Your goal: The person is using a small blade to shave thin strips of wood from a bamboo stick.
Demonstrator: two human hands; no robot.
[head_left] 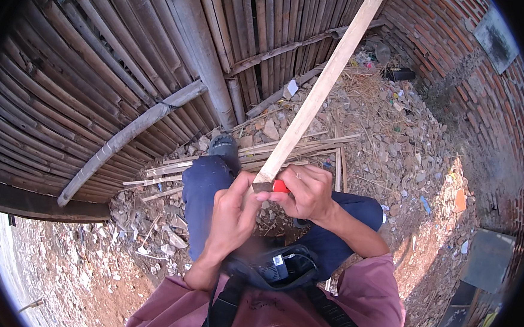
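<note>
Left hand: the left hand (233, 213) is curling its fingers around the near end of the wooden slat (320, 89).
Right hand: the right hand (308, 190) is closing over a small red tool (280, 187), pressing it against the slat's near end.
Slat: it is rising from the hands toward the far right, above the rubble ground (395, 141).
Left side: a bamboo fence (100, 64) is standing.
Right side: a brick wall (460, 68) is curving round.

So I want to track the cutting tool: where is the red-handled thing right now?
In the head view, the red-handled tool sits at centre frame in the right hand, against the lower end of the long wooden slat that the left hand grips, above the person's knees.
</note>
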